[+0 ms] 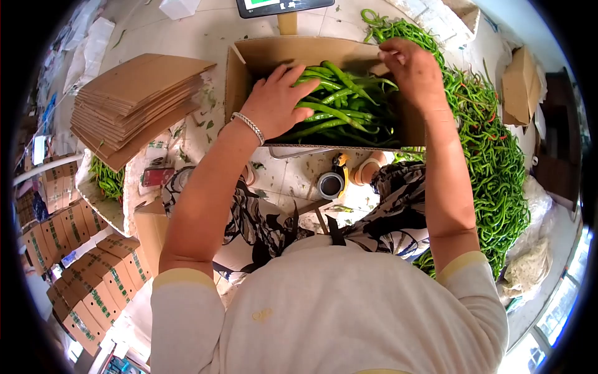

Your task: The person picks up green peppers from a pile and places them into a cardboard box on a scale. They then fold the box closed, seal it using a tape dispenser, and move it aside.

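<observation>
An open cardboard box (324, 45) in front of me holds a layer of long green chili peppers (339, 100), lying mostly lengthwise. My left hand (278, 103), with a braided bracelet at the wrist, rests over the left end of the peppers. Its fingers are spread, the tips touching the upper peppers. Above the right end of the box is my right hand (412, 70), its fingers curled together near the back right corner. Whatever is between those fingertips, if anything, is hidden.
A large heap of green peppers (489, 162) covers the floor at right. Flat cardboard sheets (137, 87) are stacked at left. A tape dispenser (331, 184) lies between my feet. A scale display (283, 6) stands behind the box. Packed cartons (99, 280) line the lower left.
</observation>
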`<control>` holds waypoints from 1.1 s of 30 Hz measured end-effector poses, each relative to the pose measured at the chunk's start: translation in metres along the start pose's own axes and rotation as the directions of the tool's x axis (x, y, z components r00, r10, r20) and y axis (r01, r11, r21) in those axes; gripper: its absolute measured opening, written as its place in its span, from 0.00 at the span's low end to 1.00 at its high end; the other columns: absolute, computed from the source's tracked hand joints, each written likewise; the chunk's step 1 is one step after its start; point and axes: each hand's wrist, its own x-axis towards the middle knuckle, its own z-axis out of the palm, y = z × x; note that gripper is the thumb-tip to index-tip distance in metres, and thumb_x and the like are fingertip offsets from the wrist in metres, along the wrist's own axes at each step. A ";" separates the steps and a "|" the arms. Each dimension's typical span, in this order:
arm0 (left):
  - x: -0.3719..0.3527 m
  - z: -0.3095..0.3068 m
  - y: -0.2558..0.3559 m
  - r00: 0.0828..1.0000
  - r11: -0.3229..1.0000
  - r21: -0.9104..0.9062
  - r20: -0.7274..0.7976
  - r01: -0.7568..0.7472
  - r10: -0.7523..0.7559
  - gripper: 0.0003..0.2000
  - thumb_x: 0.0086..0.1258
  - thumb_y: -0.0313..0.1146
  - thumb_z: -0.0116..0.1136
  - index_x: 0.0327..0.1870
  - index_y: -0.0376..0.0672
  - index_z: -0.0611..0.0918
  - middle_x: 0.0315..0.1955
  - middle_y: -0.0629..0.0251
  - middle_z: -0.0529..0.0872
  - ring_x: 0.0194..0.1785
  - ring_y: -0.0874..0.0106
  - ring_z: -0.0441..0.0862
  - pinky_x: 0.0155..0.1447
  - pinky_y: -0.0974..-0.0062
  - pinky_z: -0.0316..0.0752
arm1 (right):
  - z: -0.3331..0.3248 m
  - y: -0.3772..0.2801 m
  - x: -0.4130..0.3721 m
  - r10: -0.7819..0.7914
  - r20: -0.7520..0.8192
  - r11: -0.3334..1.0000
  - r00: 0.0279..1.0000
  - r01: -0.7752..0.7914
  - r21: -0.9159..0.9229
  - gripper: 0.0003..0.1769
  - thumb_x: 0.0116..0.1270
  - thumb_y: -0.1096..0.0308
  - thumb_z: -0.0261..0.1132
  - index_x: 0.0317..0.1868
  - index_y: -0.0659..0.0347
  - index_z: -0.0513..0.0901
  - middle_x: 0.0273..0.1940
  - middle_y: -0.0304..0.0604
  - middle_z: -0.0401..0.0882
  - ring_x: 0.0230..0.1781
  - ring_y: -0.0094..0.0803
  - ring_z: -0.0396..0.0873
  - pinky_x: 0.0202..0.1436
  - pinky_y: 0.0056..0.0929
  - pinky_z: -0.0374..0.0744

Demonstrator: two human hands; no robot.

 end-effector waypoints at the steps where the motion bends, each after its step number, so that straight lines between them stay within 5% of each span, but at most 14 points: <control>1: 0.003 0.001 0.003 0.994 0.997 -0.065 -0.101 -0.045 0.038 0.31 0.65 0.48 0.59 0.70 0.61 0.65 0.74 0.61 0.55 0.76 0.54 0.50 0.70 0.42 0.56 | -0.007 -0.001 -0.001 0.005 -0.038 0.999 0.999 -0.003 0.037 0.11 0.63 0.59 0.64 0.41 0.54 0.84 0.33 0.47 0.84 0.36 0.45 0.82 0.41 0.39 0.79; 4: 0.016 0.004 0.019 0.992 0.991 0.042 -0.033 -0.123 0.125 0.37 0.64 0.54 0.59 0.73 0.77 0.54 0.77 0.66 0.46 0.78 0.53 0.40 0.73 0.40 0.48 | -0.020 0.005 -0.003 0.096 0.004 0.995 0.995 -0.096 0.012 0.12 0.65 0.59 0.64 0.41 0.56 0.84 0.32 0.47 0.84 0.35 0.43 0.82 0.41 0.36 0.78; 11: 0.058 0.020 0.049 0.929 0.972 0.159 0.355 -0.170 0.104 0.35 0.67 0.47 0.58 0.73 0.80 0.54 0.77 0.76 0.38 0.78 0.54 0.33 0.72 0.33 0.42 | -0.038 0.030 -0.011 0.093 -0.018 0.995 0.995 -0.093 0.037 0.15 0.66 0.56 0.63 0.43 0.58 0.84 0.32 0.47 0.84 0.33 0.41 0.82 0.41 0.34 0.78; 17: 0.083 0.026 0.039 0.915 0.983 0.156 0.375 0.095 -0.147 0.27 0.73 0.52 0.46 0.72 0.83 0.54 0.77 0.79 0.31 0.78 0.50 0.30 0.68 0.25 0.36 | -0.050 0.055 -0.023 0.128 -0.119 0.987 0.985 -0.115 0.112 0.12 0.63 0.57 0.64 0.39 0.56 0.85 0.31 0.49 0.83 0.35 0.48 0.81 0.41 0.42 0.78; 24: 0.103 0.033 0.037 0.871 0.978 0.125 0.445 0.169 -0.208 0.29 0.68 0.63 0.42 0.71 0.88 0.53 0.77 0.77 0.30 0.76 0.39 0.32 0.67 0.25 0.33 | -0.055 0.058 -0.019 0.085 -0.113 0.985 0.990 -0.066 0.161 0.11 0.63 0.58 0.63 0.35 0.56 0.84 0.32 0.50 0.83 0.36 0.51 0.81 0.41 0.45 0.78; 27: 0.098 0.030 0.058 0.931 0.970 0.220 0.323 0.099 -0.168 0.28 0.66 0.53 0.52 0.69 0.71 0.65 0.75 0.59 0.44 0.71 0.34 0.50 0.63 0.24 0.51 | -0.056 0.056 -0.017 0.054 -0.128 0.997 0.990 -0.046 0.065 0.14 0.63 0.56 0.62 0.31 0.59 0.81 0.30 0.53 0.80 0.35 0.53 0.79 0.38 0.49 0.76; 29: 0.085 0.025 0.066 0.974 0.981 0.190 0.212 0.041 -0.082 0.28 0.59 0.45 0.63 0.63 0.59 0.73 0.72 0.52 0.51 0.73 0.38 0.48 0.64 0.24 0.49 | -0.054 0.054 -0.017 0.048 -0.138 0.991 0.989 -0.030 0.127 0.14 0.63 0.58 0.61 0.30 0.60 0.81 0.32 0.54 0.80 0.37 0.54 0.78 0.39 0.51 0.75; 30: 0.077 0.012 0.076 0.973 0.977 0.211 0.220 0.025 -0.072 0.30 0.59 0.48 0.64 0.65 0.60 0.72 0.74 0.51 0.47 0.75 0.40 0.42 0.65 0.24 0.46 | -0.058 0.048 -0.015 0.049 -0.134 0.990 0.990 -0.031 0.134 0.13 0.63 0.59 0.61 0.29 0.60 0.81 0.31 0.54 0.80 0.36 0.54 0.78 0.38 0.51 0.74; 33: 0.060 0.022 0.060 0.935 0.988 0.151 0.355 -0.031 -0.025 0.51 0.53 0.55 0.68 0.76 0.69 0.47 0.76 0.60 0.30 0.77 0.44 0.30 0.66 0.24 0.42 | -0.065 0.030 -0.017 0.071 -0.126 0.966 0.990 -0.037 0.256 0.08 0.61 0.63 0.64 0.32 0.59 0.82 0.30 0.53 0.81 0.33 0.53 0.79 0.37 0.47 0.76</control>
